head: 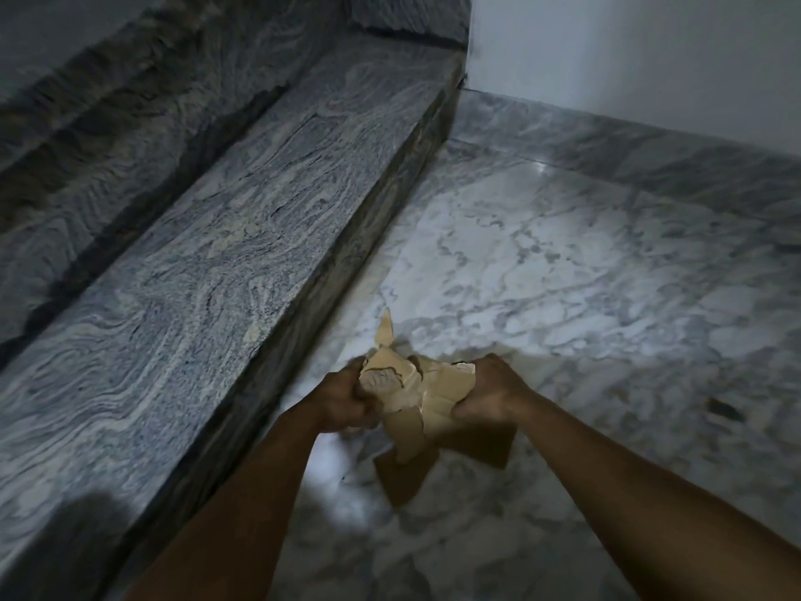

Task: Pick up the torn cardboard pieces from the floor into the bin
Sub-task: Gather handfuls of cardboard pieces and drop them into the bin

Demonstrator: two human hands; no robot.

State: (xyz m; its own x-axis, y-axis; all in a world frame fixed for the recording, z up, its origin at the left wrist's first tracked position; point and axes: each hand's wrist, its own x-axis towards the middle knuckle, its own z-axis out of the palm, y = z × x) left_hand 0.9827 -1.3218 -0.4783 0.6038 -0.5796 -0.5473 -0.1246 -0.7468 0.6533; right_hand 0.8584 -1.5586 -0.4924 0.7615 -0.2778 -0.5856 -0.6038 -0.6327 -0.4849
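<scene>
Both hands hold a bundle of torn cardboard (pixel 416 396) above the floor (pixel 585 275), low in the middle of the view. The left hand (pixel 342 399) grips the bundle's left side, its fingers clenched around the crumpled pieces. The right hand (pixel 487 390) grips the right side, fingers curled under and around a flat piece. The bundle sits between the two hands, touching both.

The pieces are tan with ragged, torn edges. One thin pointed strip sticks up from the top of the bundle. Darker flaps hang below the hands, one under the bundle and one under the right hand, their lower edges close to the floor; whether they touch it cannot be told.

To the left, a grey granite step (pixel 225 262) runs diagonally from the lower left up to the far corner. Its front edge drops straight to the floor just left of the left forearm. A second step (pixel 65 136) rises behind it.

To the right and ahead the white marble floor lies open as far as the wall (pixel 628 49), where a marble skirting (pixel 650 154) runs along the base. A small dark mark (pixel 721 409) shows on the floor right of the right hand.
</scene>
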